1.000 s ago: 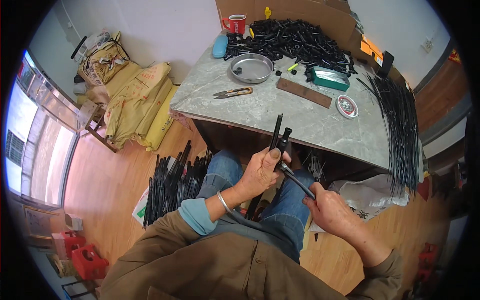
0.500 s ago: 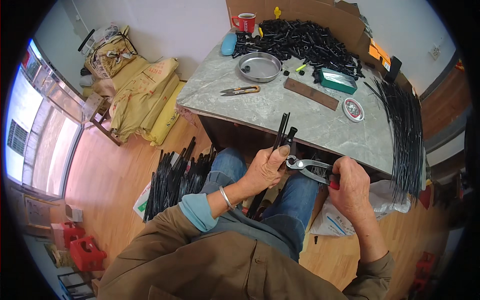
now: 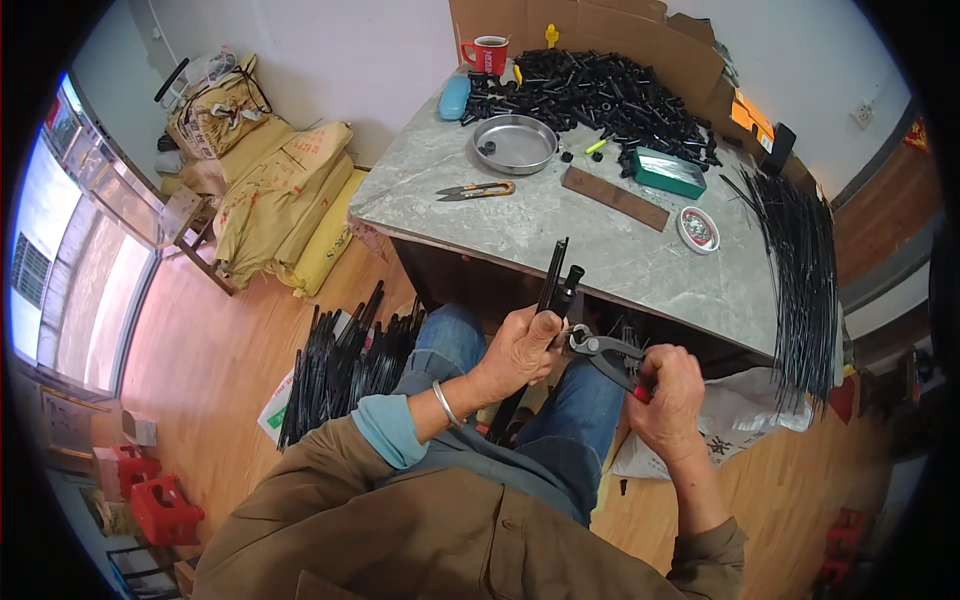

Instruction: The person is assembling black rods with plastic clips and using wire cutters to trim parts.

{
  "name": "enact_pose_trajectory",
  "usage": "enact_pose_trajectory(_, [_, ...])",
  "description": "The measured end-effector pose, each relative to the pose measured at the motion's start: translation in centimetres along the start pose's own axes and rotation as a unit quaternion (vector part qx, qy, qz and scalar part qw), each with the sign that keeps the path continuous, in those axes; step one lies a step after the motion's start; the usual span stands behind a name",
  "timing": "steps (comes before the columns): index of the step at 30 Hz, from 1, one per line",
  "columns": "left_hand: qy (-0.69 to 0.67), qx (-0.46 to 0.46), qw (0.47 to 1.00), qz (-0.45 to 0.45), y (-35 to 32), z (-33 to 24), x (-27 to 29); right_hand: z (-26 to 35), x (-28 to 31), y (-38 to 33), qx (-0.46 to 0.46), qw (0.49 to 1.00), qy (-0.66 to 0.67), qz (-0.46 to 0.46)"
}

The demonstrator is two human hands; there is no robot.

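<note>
Above my lap, my left hand (image 3: 522, 352) is closed around thin black rods (image 3: 553, 272) and a black tube-shaped fitting (image 3: 569, 284), their upper ends sticking out past the thumb. My right hand (image 3: 668, 400) grips the red-ended handles of metal end-cutting pincers (image 3: 606, 350). The pincers' jaws are right beside the left thumb and fingers, at the held pieces. What exactly sits between the jaws is too small to tell. Below the left hand, the black rods run down between my knees.
On the grey marbled table (image 3: 540, 220) are a heap of black fittings (image 3: 610, 100), a round metal pan (image 3: 515, 145), thread snips (image 3: 476, 190), a brown bar (image 3: 615, 198), a green box (image 3: 668, 173) and long black strands (image 3: 800, 280). More rods (image 3: 350, 365) stand at the left.
My right hand has moved left toward my left hand, and the pincers' handles look closer together. Both hands sit slightly lower. The left hand keeps its hold on the rods and fitting.
</note>
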State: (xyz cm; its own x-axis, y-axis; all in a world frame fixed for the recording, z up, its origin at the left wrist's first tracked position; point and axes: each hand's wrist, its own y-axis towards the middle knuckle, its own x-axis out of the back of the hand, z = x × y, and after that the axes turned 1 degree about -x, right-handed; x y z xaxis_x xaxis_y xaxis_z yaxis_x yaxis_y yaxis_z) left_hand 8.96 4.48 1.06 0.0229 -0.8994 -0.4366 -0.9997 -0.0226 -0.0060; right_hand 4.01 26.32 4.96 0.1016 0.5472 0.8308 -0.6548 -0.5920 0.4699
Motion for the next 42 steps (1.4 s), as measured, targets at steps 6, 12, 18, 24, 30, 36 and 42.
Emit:
enact_pose_trajectory(6, [0.011, -0.016, 1.000, -0.020, 0.4, -0.1, -0.2, 2.3, 2.2, 1.9, 0.025, 0.999, -0.027, -0.022])
enact_pose_trajectory(12, [0.046, -0.025, 0.996, -0.075, 0.7, -0.6, -0.9, 2.7, 1.5, 0.6, -0.031, 0.998, -0.050, -0.003])
enact_pose_trajectory(18, [0.084, -0.005, 0.991, -0.104, 0.9, -0.7, -1.0, 4.1, -0.2, -1.9, -0.112, 0.994, 0.002, -0.001])
enact_pose_trajectory(24, [0.076, 0.004, 0.993, -0.094, 0.9, -0.6, -0.7, 3.2, -0.1, -1.6, -0.061, 0.997, 0.023, -0.032])
enact_pose_trajectory(30, [0.064, 0.003, 0.994, -0.088, 1.1, -0.2, -0.9, 2.3, -0.6, -2.4, -0.226, 0.892, 0.368, 0.132])
enact_pose_trajectory(36, [0.038, 0.059, 0.997, -0.042, 1.1, -1.2, -0.9, -0.1, -0.5, -3.8, -0.341, 0.506, 0.702, 0.367])
enact_pose_trajectory(42, [0.062, 0.020, 0.997, -0.049, 1.5, -1.5, 0.5, 1.1, 1.4, -0.5, -0.056, 0.943, 0.243, 0.220])
